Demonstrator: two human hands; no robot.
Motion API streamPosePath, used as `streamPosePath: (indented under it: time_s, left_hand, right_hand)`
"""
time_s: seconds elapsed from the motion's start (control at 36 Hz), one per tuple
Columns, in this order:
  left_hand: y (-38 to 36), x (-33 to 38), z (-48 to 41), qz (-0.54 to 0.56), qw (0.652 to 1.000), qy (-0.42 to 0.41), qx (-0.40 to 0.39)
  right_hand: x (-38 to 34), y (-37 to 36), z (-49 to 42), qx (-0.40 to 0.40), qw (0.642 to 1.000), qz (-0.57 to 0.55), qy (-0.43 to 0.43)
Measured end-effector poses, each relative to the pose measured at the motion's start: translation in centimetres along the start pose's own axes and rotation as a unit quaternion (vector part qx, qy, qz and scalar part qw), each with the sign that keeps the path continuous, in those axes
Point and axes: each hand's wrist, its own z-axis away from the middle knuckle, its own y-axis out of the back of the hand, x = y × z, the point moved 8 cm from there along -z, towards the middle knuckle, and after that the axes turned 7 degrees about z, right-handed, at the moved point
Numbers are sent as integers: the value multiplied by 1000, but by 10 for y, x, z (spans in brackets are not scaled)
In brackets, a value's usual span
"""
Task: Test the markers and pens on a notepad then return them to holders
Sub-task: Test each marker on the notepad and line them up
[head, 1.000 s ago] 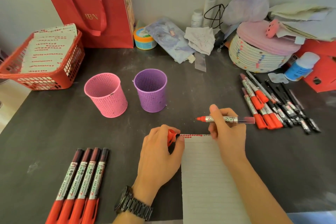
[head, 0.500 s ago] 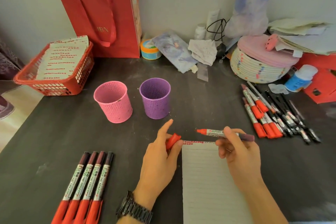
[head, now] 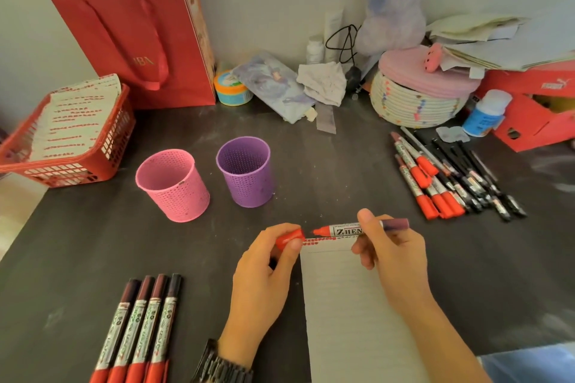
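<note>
We see the left hand point(head: 264, 274) pinching a red plastic marker cap point(head: 289, 239) just left of the bare tip of a red marker with a white label point(head: 345, 231), which the right hand point(head: 395, 255) grips level over the far edge of the lined white notepad point(head: 351, 305) on the dark counter point(head: 311, 165). Farther back we find the pink perforated holder point(head: 172, 185) and the purple perforated holder point(head: 245, 171) side by side. Four capped red markers point(head: 137, 329) lie near left, and a pile of markers and pens point(head: 451, 177) lies at right.

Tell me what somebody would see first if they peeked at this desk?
The two hands in the middle: the left hand pinches a red cap beside the open marker that the right hand holds over the notepad's top edge. Behind them stand a pink cup and a purple cup, with a big red bag against the back wall.
</note>
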Motion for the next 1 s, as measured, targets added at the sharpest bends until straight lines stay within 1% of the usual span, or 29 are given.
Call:
streamPosePath:
  time_s: [0.14,0.25,0.33,0.39,0.47,0.64,0.75,0.81,0.86,0.94,1.0]
  left_hand:
    - [-2,1,0,-15,1000,-13,-11]
    - [-5,6,1,-24,998,-49,-25]
    - [-7,12,4,-18,996,-75,-35]
    - [-6,15,6,-6,996,-84,-36]
    - [-6,23,11,-20,993,-113,-41]
    - [1,49,21,-28,986,-159,-35]
    - [9,55,24,-43,984,-154,-77]
    - [13,58,26,-73,980,-156,-101]
    - [16,60,27,-100,975,-151,-128]
    - [15,65,28,-126,963,-136,-196]
    - [13,66,28,-102,958,-94,-252]
  right_hand:
    - [-2,-3,1,-15,999,29,5]
    - [-3,-12,3,-51,996,72,20]
    - [-6,-15,4,-62,994,85,28]
    - [-9,-15,4,-63,995,79,27]
    - [-12,-15,7,-67,996,59,21]
    - [-15,-16,19,-100,995,12,9]
    - [-22,-13,31,-140,990,-9,1]
    - [-29,-7,37,-147,988,25,30]
    - [-37,-5,45,-170,977,100,81]
    - [-41,-11,61,-222,942,217,129]
    - [-44,-13,68,-231,922,268,156]
